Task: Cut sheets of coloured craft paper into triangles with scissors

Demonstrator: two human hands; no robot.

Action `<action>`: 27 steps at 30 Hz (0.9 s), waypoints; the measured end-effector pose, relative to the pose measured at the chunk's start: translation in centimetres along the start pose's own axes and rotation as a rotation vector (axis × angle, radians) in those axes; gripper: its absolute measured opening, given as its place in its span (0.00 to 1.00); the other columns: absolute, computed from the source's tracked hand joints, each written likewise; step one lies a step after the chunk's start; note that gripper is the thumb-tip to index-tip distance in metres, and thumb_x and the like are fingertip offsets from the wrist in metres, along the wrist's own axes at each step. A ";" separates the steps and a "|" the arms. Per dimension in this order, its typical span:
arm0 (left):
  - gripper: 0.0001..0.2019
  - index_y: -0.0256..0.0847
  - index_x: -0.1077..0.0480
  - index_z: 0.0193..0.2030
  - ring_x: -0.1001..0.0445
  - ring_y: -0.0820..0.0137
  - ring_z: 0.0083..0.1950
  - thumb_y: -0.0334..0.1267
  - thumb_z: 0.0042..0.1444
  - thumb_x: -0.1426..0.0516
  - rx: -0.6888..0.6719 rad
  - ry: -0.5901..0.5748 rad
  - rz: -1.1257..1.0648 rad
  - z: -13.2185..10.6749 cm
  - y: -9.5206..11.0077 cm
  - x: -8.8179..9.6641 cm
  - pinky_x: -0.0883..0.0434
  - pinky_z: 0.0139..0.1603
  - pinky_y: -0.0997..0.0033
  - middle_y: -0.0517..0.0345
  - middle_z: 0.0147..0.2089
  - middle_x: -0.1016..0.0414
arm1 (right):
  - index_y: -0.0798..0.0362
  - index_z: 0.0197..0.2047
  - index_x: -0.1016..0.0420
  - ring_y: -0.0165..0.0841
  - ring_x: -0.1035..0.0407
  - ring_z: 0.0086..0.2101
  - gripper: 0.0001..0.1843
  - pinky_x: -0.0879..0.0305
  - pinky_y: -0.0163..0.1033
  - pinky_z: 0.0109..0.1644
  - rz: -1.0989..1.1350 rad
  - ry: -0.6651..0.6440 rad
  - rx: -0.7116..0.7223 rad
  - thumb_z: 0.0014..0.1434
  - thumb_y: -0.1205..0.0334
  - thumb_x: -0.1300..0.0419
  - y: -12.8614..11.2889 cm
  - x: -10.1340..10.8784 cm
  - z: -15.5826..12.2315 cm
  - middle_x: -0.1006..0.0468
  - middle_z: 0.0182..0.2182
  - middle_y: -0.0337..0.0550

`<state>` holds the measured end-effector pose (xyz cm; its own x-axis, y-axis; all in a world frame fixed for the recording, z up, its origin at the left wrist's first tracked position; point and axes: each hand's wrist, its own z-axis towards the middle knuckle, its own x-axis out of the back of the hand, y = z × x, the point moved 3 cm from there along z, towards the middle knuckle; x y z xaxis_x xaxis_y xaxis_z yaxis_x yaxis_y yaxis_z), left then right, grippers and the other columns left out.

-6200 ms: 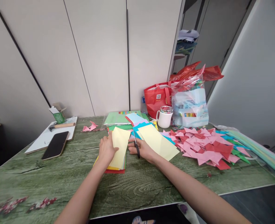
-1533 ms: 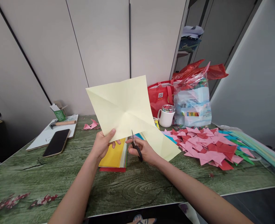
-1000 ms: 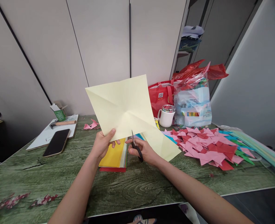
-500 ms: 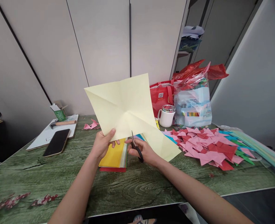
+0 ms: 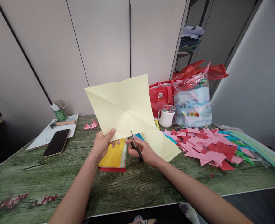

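Observation:
My left hand (image 5: pixel 103 143) pinches the lower left edge of a creased pale yellow sheet of paper (image 5: pixel 125 102), thumb on the near face and fingers behind. The sheet is held up off the table, and fold lines meet near its middle. My right hand (image 5: pixel 143 151) is closed around black-handled scissors (image 5: pixel 138 151). Their blades point up at the sheet's lower edge. A flap of the pale yellow paper hangs to the right of the blades, over my right wrist. Under the hands lies a stack of coloured paper (image 5: pixel 114 154), yellow on top with red at the bottom.
On the right spreads a heap of pink and red folded paper pieces (image 5: pixel 207 143). Behind it stand a white mug (image 5: pixel 167 116), a red bag (image 5: pixel 160 97) and a clear plastic bag (image 5: pixel 193 105). At left are a phone (image 5: pixel 57 142), a hammer (image 5: pixel 64 123) and a small green box (image 5: pixel 59 113).
The sheet's upper right corner has shifted very slightly left and down. Both hands and the scissors stay almost where they were.

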<state>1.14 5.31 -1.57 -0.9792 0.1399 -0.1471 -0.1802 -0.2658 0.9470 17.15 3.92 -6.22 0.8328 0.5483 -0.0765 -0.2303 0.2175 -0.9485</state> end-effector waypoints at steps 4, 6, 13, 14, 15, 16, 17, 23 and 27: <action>0.10 0.32 0.31 0.33 0.31 0.75 0.19 0.39 0.49 0.42 0.004 -0.004 0.002 -0.1 0.1 -0.1 0.42 0.12 0.79 0.56 0.28 0.29 | 0.55 0.40 0.34 0.26 0.42 0.26 0.22 0.47 0.35 0.31 -0.003 0.003 0.004 0.45 0.53 0.36 0.0 0.0 0.0 0.37 0.26 0.35; 0.10 0.32 0.31 0.33 0.31 0.75 0.19 0.39 0.49 0.42 0.010 0.000 0.005 -0.1 0.1 -0.1 0.42 0.12 0.79 0.55 0.28 0.29 | 0.54 0.40 0.34 0.26 0.43 0.25 0.22 0.47 0.35 0.31 -0.006 0.007 0.003 0.44 0.52 0.36 0.0 0.0 0.0 0.37 0.26 0.35; 0.10 0.33 0.31 0.32 0.31 0.75 0.19 0.39 0.48 0.41 0.012 -0.001 0.003 -0.1 0.1 -0.1 0.42 0.12 0.79 0.57 0.27 0.30 | 0.55 0.41 0.34 0.25 0.43 0.25 0.22 0.48 0.34 0.31 0.003 0.005 0.009 0.45 0.53 0.36 -0.1 0.0 0.0 0.37 0.26 0.35; 0.10 0.33 0.31 0.32 0.31 0.75 0.19 0.39 0.48 0.41 0.012 0.000 0.003 -0.1 0.1 -0.1 0.42 0.12 0.79 0.57 0.27 0.30 | 0.55 0.40 0.34 0.25 0.43 0.25 0.22 0.48 0.34 0.31 0.005 0.006 0.008 0.45 0.53 0.36 -0.1 0.0 0.0 0.37 0.26 0.35; 0.10 0.33 0.31 0.32 0.31 0.75 0.19 0.39 0.48 0.41 0.014 0.001 0.004 -0.1 0.1 -0.1 0.42 0.12 0.79 0.57 0.27 0.29 | 0.55 0.40 0.34 0.25 0.43 0.25 0.21 0.48 0.34 0.30 0.006 0.007 0.007 0.45 0.53 0.36 -0.1 0.0 0.0 0.38 0.25 0.35; 0.10 0.33 0.31 0.32 0.31 0.75 0.19 0.39 0.48 0.41 0.015 0.002 0.004 -0.1 0.1 -0.1 0.42 0.12 0.79 0.56 0.27 0.29 | 0.55 0.40 0.34 0.25 0.43 0.25 0.21 0.48 0.34 0.30 0.006 0.009 0.006 0.45 0.54 0.36 -0.1 0.0 0.0 0.38 0.25 0.34; 0.10 0.32 0.31 0.32 0.31 0.75 0.19 0.39 0.48 0.41 0.016 0.004 0.004 -0.1 0.1 -0.1 0.42 0.12 0.79 0.56 0.27 0.29 | 0.55 0.40 0.35 0.25 0.43 0.25 0.21 0.48 0.34 0.30 0.006 0.010 0.006 0.45 0.54 0.36 -0.1 0.0 0.0 0.38 0.25 0.34; 0.12 0.32 0.31 0.33 0.31 0.74 0.19 0.40 0.47 0.41 0.030 -0.002 -0.002 -0.1 0.1 -0.1 0.42 0.12 0.79 0.55 0.27 0.28 | 0.55 0.40 0.35 0.25 0.43 0.25 0.22 0.48 0.34 0.30 -0.005 0.009 0.005 0.45 0.53 0.37 -0.2 0.0 0.0 0.38 0.25 0.34; 0.12 0.32 0.31 0.33 0.31 0.75 0.19 0.40 0.47 0.41 0.023 -0.013 -0.004 -0.1 0.2 -0.2 0.42 0.12 0.79 0.55 0.28 0.28 | 0.55 0.39 0.35 0.25 0.43 0.25 0.22 0.48 0.35 0.30 -0.012 0.012 0.010 0.45 0.52 0.37 -0.3 -0.1 0.0 0.38 0.25 0.35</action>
<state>1.27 5.10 -1.40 -0.9771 0.1534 -0.1476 -0.1821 -0.2432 0.9527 17.16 3.81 -5.97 0.8413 0.5361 -0.0686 -0.2253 0.2325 -0.9461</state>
